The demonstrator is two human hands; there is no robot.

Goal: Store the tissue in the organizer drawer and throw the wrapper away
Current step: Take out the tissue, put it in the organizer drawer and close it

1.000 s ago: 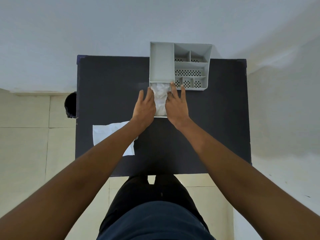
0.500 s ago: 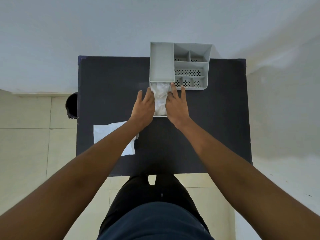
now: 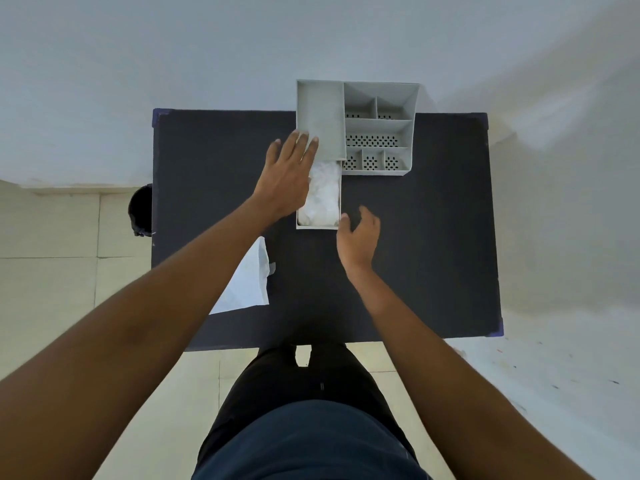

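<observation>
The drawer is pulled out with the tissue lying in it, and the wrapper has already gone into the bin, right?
Not quite. The head view shows the drawer pulled out with the tissue in it, but the wrapper lies on the dark table, partly under the left forearm, not in the bin.

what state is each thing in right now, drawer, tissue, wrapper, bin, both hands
drawer: pulled out toward the person, open
tissue: crumpled, lying inside the drawer
organizer: upright on the table, top compartments look empty
wrapper: flat on the table, partly under the left forearm
bin: on the floor by the table's left edge
left hand: open, empty
right hand: open, empty
</observation>
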